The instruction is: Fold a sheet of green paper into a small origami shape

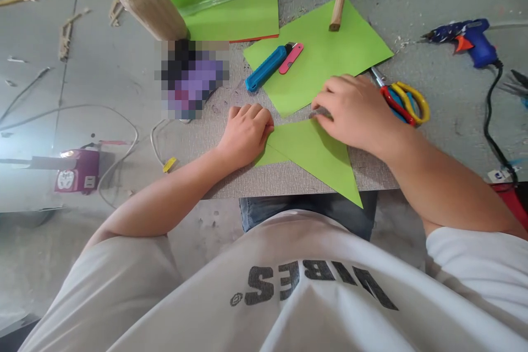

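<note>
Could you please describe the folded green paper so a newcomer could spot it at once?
On the grey table, find the edge nearest the white shirt. There, the folded green paper lies between left hand and right hand. Unlike the green sheets farther back, it juts a sharp corner past the table edge.

a paper (pixel 317 146) is overhanging the table's near edge (pixel 225 189); behind it, a cutter (pixel 266 69) is resting on a sheet (pixel 313 78), with scissors (pixel 398 102), then a glue gun (pixel 476 41), lying to the right.
</note>
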{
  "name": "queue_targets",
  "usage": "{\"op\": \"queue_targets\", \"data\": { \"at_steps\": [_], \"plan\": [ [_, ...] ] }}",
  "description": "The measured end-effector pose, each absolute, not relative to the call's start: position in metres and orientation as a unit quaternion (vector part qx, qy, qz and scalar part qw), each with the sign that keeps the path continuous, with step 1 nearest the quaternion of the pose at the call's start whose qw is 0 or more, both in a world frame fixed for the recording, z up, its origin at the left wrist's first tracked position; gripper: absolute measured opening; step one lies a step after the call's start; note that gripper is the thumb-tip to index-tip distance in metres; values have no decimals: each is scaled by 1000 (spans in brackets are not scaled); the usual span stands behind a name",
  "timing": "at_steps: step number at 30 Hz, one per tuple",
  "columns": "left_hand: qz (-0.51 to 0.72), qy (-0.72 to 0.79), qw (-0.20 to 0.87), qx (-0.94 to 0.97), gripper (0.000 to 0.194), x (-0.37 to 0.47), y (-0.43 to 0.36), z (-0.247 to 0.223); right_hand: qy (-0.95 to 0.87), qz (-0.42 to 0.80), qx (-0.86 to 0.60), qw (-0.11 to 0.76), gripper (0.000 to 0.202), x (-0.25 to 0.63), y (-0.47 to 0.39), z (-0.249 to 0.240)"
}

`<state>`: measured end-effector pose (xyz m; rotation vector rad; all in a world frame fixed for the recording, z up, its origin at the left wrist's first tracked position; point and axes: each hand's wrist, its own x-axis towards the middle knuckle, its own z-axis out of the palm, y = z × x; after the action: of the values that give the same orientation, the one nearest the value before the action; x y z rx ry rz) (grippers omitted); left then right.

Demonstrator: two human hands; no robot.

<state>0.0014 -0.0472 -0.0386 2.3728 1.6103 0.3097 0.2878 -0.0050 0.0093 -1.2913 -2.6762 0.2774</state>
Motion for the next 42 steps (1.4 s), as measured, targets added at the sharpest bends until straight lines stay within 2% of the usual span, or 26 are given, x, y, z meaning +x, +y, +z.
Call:
{"op": "queue_targets", "data": {
  "at_steps": [3,6,13,20,30,35,39,42],
  "plan": [
    [84,538,104,833,32,3,-49,-38,-948,40,-299,98,33,266,-33,-4],
    [75,525,82,844,33,0,-52,-39,-983,26,-161,80,42,251,-60,-19],
    [71,503,38,861,37,-2,-74,-31,-969,102,-222,33,85,255,-61,-33],
    [26,490,-32,871,38,9,-89,-26,-948,149,-280,29,106,261,-53,-38],
    [19,469,-49,881,43,14,-94,-24,-907,197,-370,-44,159,284,-26,-41],
    [1,534,28,845,48,20,-102,-19,-887,181,-420,-56,154,293,-19,-30],
    [-41,576,70,813,54,27,-107,-12,-851,136,-496,-105,152,289,-23,-13],
    [-76,581,81,807,57,31,-107,-4,-821,84,-550,-125,125,284,-25,-3]
  ]
}}
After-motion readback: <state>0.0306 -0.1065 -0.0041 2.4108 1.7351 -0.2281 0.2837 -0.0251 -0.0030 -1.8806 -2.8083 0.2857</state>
